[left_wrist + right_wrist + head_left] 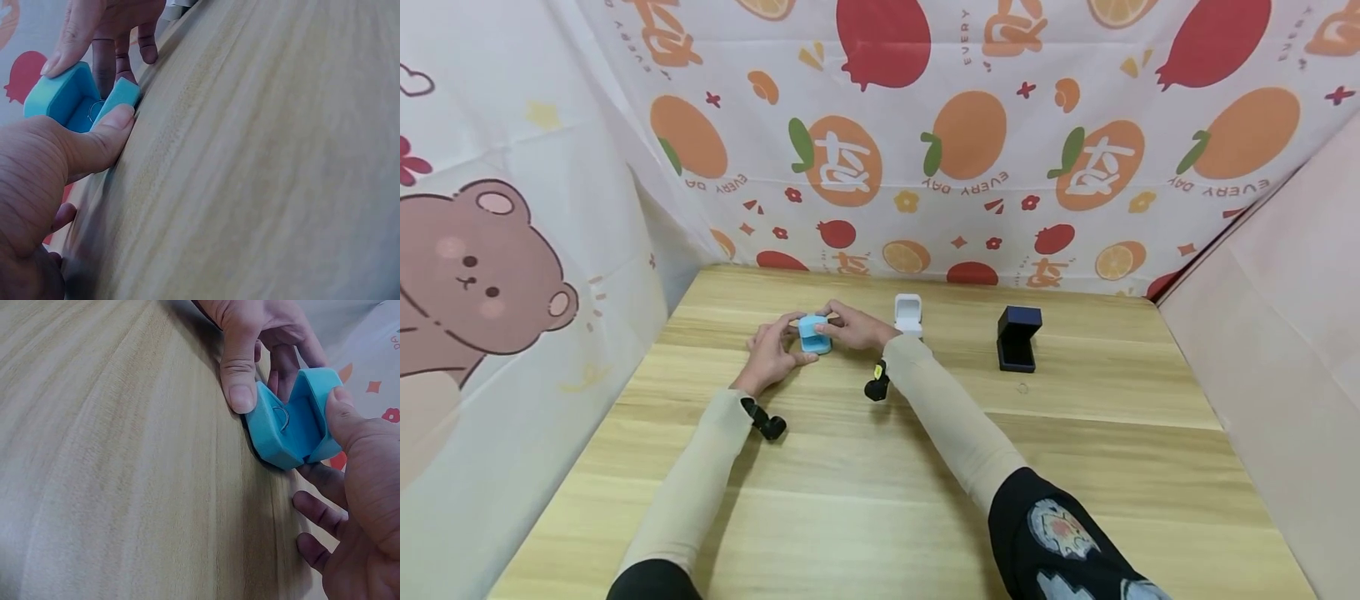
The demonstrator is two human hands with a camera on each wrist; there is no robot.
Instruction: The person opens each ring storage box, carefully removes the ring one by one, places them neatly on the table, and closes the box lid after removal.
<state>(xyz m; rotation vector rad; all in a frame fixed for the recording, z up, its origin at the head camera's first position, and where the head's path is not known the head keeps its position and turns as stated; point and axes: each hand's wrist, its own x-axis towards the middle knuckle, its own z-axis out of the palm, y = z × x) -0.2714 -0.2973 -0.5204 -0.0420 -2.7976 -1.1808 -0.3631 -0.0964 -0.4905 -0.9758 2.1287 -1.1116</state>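
A light blue ring box [815, 333] stands partly open on the table, between both hands. In its slot sits a thin silver ring [285, 419], seen in both wrist views. My left hand [771, 357] grips the box from the left, its thumb pressed against the front of the lower half. From the right, my right hand [856, 327] pinches the upper lid, thumb on top in the right wrist view. Part of the box's back is hidden behind the fingers.
An open white ring box [908, 310] stands just behind the right wrist. Further right is an open dark blue ring box [1018, 337], with a small ring [1022, 388] lying before it on the wooden table [880, 500]. Printed cloth [910, 217] hangs along the back edge.
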